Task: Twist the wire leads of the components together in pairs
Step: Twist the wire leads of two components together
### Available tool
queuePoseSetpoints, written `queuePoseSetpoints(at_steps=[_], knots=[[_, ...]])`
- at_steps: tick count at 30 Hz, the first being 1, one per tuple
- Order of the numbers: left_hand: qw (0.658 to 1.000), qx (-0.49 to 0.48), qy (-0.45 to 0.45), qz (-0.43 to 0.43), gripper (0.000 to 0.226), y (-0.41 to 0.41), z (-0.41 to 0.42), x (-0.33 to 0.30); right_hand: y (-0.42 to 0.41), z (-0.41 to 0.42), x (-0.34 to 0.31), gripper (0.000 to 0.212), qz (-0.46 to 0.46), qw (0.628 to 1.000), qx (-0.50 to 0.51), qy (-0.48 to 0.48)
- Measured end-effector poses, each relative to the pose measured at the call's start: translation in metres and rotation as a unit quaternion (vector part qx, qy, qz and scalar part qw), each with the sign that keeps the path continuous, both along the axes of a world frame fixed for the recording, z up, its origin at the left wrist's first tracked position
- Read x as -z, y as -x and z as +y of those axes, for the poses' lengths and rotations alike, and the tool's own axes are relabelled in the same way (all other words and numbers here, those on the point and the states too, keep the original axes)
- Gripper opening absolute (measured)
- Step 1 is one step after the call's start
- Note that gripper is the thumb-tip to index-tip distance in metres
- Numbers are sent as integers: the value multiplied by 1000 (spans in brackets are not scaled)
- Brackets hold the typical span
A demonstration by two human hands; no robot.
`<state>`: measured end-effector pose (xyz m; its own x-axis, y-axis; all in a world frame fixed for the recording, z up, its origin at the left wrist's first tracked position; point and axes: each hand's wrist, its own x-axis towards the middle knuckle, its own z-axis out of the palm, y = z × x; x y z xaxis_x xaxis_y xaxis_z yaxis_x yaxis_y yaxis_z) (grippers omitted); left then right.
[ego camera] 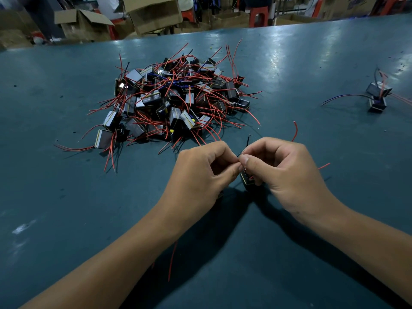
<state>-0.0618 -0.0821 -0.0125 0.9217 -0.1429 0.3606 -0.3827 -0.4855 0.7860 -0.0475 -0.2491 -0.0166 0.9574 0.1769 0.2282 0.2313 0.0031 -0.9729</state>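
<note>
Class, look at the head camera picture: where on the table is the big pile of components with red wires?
The pile of components lies left of centre on the blue table, just beyond the left hand and right hand.

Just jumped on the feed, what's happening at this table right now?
A person is twisting wire leads by hand. The left hand and right hand meet over the blue table, both pinching a thin dark wire at their fingertips, with a small black component just under them. A big pile of components with red leads sits behind the hands. Off to the right lies a small group of components, possibly already joined.
</note>
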Motion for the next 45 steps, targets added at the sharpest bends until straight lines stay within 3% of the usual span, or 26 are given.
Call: queuePoseSetpoints(at_steps=[9,16,24,28,30,32,34,36,38,40,42,45], knots=[[1000,-4,14,-9,7,3,5,-10,-1,1,2,15,-4,1000,4,19],[986,-12,-123,-116,5,3,7,-17,-2,0,4,16,-13,1000,-9,25],[977,24,-166,-128,5,-2,10,-17,-3,-1,5,17,-20,999,-24,40],[981,18,-148,-126,7,0,7,-19,-1,0,4,6,-25,998,-35,45],[993,17,-91,-73,7,1,6,-20,0,-1,4,6,-43,996,-31,68],[998,13,32,56,10,0,5,-19,1,-2,3,7,-72,992,-27,96],[962,21,177,206,10,-2,4,-20,3,-2,3,8,-102,987,-25,124],[939,29,216,267,11,-2,5,-22,4,-2,3,9,-107,985,-28,131],[974,27,132,181,18,-2,12,-22,3,-3,2,9,-94,987,-31,124],[999,31,-15,11,6,-3,18,-24,1,-4,1,9,-77,990,-35,112],[980,42,-132,-140,8,-5,24,-25,0,-5,-1,8,-61,992,-45,101],[939,66,-227,-251,9,-9,28,-20,0,-6,-3,9,-37,994,-66,84]])
